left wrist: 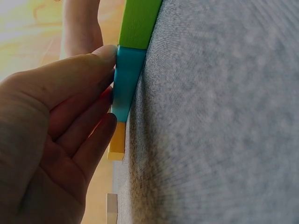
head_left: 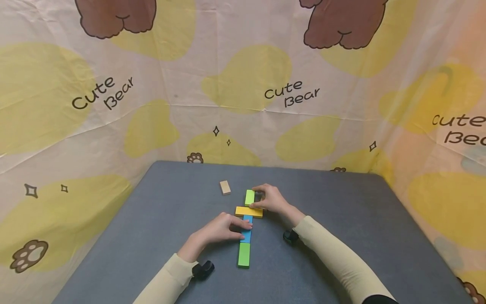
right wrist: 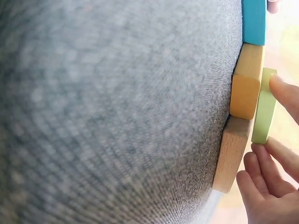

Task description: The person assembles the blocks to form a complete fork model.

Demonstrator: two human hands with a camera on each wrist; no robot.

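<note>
My right hand [head_left: 270,198] pinches a light green block [head_left: 249,197] by its two ends. In the right wrist view, this light green block [right wrist: 265,109] is over a plain wooden block [right wrist: 231,154] and the yellow block [right wrist: 246,95]; whether it touches them I cannot tell. The wooden block joins the side of the yellow block [head_left: 243,211], which lies crosswise. My left hand [head_left: 218,229] has its thumb and fingertips against the top of a blue block [left wrist: 126,88]. The blue block runs from the yellow one to a green block [head_left: 244,255] nearest me.
A loose pale wooden block [head_left: 225,188] lies on the grey table [head_left: 322,261], beyond the row and to its left. A cloth printed with bears [head_left: 243,76] hangs behind the table. Each wrist carries a small black device [head_left: 203,269].
</note>
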